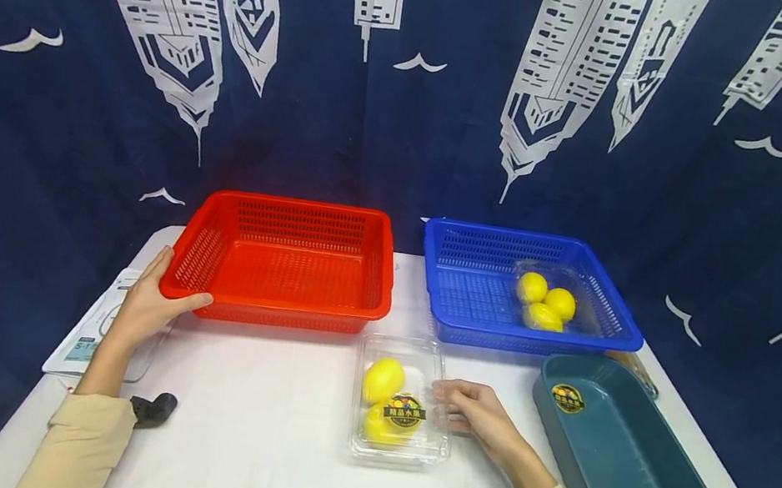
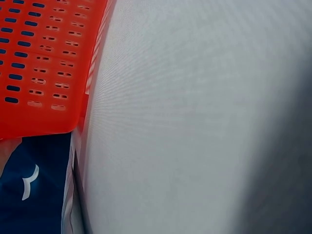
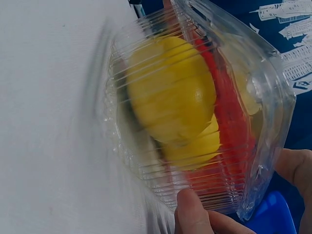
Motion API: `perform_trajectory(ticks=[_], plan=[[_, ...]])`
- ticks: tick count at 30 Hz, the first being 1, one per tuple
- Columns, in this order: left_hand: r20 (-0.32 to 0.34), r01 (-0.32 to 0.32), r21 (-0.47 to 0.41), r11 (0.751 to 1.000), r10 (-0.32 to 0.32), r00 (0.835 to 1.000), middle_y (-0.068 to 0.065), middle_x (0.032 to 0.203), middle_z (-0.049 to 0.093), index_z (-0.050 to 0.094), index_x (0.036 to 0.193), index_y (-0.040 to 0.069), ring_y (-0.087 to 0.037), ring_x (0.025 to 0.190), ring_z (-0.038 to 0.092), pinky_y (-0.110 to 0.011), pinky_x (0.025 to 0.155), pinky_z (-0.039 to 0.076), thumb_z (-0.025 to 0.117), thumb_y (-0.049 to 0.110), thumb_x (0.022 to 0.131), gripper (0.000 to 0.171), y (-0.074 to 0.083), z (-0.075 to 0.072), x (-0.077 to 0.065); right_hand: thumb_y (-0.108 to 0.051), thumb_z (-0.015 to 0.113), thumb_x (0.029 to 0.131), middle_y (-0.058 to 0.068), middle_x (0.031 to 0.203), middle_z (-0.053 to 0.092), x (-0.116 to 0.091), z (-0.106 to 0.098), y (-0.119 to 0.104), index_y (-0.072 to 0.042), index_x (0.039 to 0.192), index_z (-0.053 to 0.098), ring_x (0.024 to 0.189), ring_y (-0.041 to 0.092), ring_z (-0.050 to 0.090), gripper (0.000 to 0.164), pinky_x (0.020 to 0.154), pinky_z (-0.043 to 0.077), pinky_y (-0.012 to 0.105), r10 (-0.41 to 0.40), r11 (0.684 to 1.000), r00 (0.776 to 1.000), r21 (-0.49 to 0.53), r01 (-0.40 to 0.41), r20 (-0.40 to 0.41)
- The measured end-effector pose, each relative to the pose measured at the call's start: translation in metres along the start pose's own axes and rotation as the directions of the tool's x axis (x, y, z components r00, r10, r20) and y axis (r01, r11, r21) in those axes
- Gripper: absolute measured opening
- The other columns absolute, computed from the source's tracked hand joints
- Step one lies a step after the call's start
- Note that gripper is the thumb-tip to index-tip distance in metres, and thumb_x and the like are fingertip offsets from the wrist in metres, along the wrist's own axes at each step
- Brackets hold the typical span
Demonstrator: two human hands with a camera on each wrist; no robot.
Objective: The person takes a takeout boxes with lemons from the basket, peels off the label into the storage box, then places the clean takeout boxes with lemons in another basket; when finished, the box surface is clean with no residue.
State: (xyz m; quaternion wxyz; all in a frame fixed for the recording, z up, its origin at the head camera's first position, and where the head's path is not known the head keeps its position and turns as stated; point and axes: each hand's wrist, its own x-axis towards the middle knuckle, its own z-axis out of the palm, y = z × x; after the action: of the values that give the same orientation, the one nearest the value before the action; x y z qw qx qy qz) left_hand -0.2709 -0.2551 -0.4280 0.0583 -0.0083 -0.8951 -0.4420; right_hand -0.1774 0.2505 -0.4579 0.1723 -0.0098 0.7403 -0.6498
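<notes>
My right hand (image 1: 479, 413) grips the right side of a clear plastic fruit box (image 1: 424, 357), thumb and fingers on its edge. Two lemons (image 1: 383, 380) show inside the box, and a black-and-gold label (image 1: 405, 411) is on its lid. In the right wrist view the ribbed wall of the box is close, with a lemon (image 3: 170, 92) behind it. My left hand (image 1: 150, 305) holds the near left corner of a red plastic basket (image 1: 296, 318), thumb along the front and fingers along the left side. Nothing lies inside the red basket.
A blue basket (image 1: 463, 289) at the back right contains another clear box with three lemons (image 1: 560, 303). On the right stands a dark green tray (image 1: 633, 449) with a label (image 1: 568, 399) on its inner wall. A white scale (image 1: 90, 342) lies partly behind my left arm.
</notes>
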Motion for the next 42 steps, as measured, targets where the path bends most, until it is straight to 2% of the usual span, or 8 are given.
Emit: perform_trajectory(ticks=[11,16,23,28,31,34,38,42], plan=[[0.005,-0.020,-0.073,0.997,0.020,1.000,-0.021,0.164,0.003,-0.002,0.156,0.004,-0.049,0.143,0.023,-0.070,0.112,0.024,0.072,0.037,0.084,0.108,0.005,0.003,0.002,-0.022,0.053,0.098,0.019,0.121,0.064,-0.002,-0.003,-0.001,0.016,0.132,0.046,0.090,0.011,0.065,0.052,0.081,0.060,0.027,-0.024,1.000,0.999,-0.012,0.024,-0.023],[-0.146,-0.012,-0.076,0.997,0.001,0.989,-0.020,0.163,0.012,0.006,0.158,0.014,-0.045,0.145,0.023,-0.069,0.112,0.026,0.072,0.032,0.083,0.102,0.014,0.006,-0.001,-0.019,0.049,0.099,0.028,0.126,0.060,-0.004,-0.005,-0.002,0.019,0.133,0.044,0.090,0.013,0.068,0.051,0.085,0.060,0.032,-0.050,0.999,0.998,-0.004,0.050,-0.024],[-0.456,-0.203,-0.127,0.971,0.124,0.881,-0.008,0.156,0.035,0.035,0.152,0.024,-0.031,0.143,0.033,-0.061,0.117,0.027,0.074,0.027,0.082,0.080,0.053,0.020,-0.014,-0.021,0.050,0.099,0.025,0.125,0.061,-0.003,-0.004,-0.002,0.018,0.134,0.042,0.091,0.013,0.069,0.053,0.087,0.059,0.036,-0.057,0.998,0.998,0.012,0.057,-0.013],[-0.483,-0.415,-0.136,0.900,0.305,0.821,-0.011,0.145,0.050,0.048,0.145,0.014,-0.019,0.132,0.047,-0.027,0.114,0.040,0.073,0.012,0.082,0.068,0.085,0.041,-0.030,-0.022,0.049,0.098,0.024,0.121,0.062,-0.004,-0.002,0.000,0.016,0.135,0.044,0.090,0.013,0.068,0.053,0.085,0.060,0.034,-0.041,0.999,0.999,-0.008,0.041,-0.023],[-0.402,-0.502,-0.196,0.842,0.398,0.825,-0.014,0.142,0.053,0.049,0.142,0.009,-0.006,0.129,0.049,-0.011,0.108,0.037,0.073,0.005,0.081,0.066,0.100,0.060,-0.041,-0.022,0.048,0.098,0.022,0.118,0.063,-0.004,-0.002,0.002,0.014,0.134,0.046,0.089,0.012,0.068,0.051,0.082,0.060,0.031,-0.028,0.999,0.999,-0.023,0.027,-0.038],[-0.265,-0.504,-0.259,0.824,0.441,0.857,-0.014,0.142,0.053,0.048,0.143,0.008,-0.005,0.127,0.051,-0.012,0.106,0.041,0.074,0.005,0.081,0.068,0.112,0.080,-0.055,-0.021,0.047,0.097,0.021,0.117,0.063,-0.004,-0.002,0.005,0.013,0.134,0.046,0.089,0.011,0.067,0.050,0.081,0.060,0.030,-0.020,1.000,0.999,-0.023,0.019,-0.043],[-0.062,-0.398,-0.319,0.860,0.400,0.914,-0.010,0.144,0.051,0.044,0.146,0.013,-0.024,0.127,0.055,-0.031,0.104,0.050,0.075,0.013,0.084,0.069,0.122,0.109,-0.070,-0.018,0.047,0.096,0.024,0.118,0.062,-0.003,-0.001,0.008,0.013,0.134,0.046,0.088,0.012,0.067,0.050,0.082,0.061,0.031,-0.021,1.000,0.999,-0.011,0.021,-0.049],[0.117,-0.208,-0.402,0.892,0.275,0.954,-0.014,0.145,0.051,0.043,0.146,0.009,-0.038,0.124,0.057,-0.048,0.101,0.051,0.075,0.018,0.085,0.069,0.126,0.140,-0.080,-0.018,0.047,0.095,0.026,0.119,0.060,-0.003,-0.002,0.009,0.013,0.134,0.046,0.089,0.014,0.066,0.050,0.083,0.061,0.032,-0.021,1.000,0.999,-0.008,0.021,-0.050]])
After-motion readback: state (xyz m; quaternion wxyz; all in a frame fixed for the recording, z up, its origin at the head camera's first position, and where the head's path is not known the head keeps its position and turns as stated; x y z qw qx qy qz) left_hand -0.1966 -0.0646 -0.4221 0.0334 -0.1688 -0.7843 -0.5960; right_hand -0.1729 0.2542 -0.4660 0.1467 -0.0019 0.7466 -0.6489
